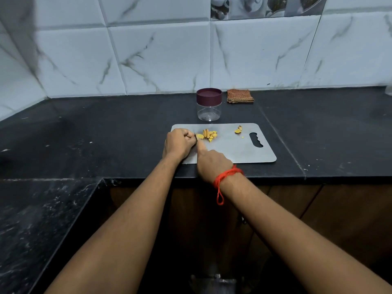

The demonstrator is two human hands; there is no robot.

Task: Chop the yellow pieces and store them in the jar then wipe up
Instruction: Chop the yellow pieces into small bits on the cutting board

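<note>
A grey cutting board (233, 150) lies on the black counter. My left hand (178, 143) rests on the board's left end, fingers curled, and holds a yellow piece (199, 136) at its fingertips. My right hand (212, 164) grips a knife (196, 139) with the forefinger stretched along it. Only a thin dark sliver of the blade shows, between the two hands and right beside the held piece. Several cut yellow slices (210, 134) lie just to the right. A few more yellow bits (238, 130) sit near the board's handle slot. The clear jar (209, 106), behind the board, has its maroon lid on.
A folded brown checked cloth (240, 96) lies by the tiled wall, right of the jar. The black counter (106, 132) stretches left and right, with its front edge under my wrists. A lower dark slab (42, 219) sits at the front left.
</note>
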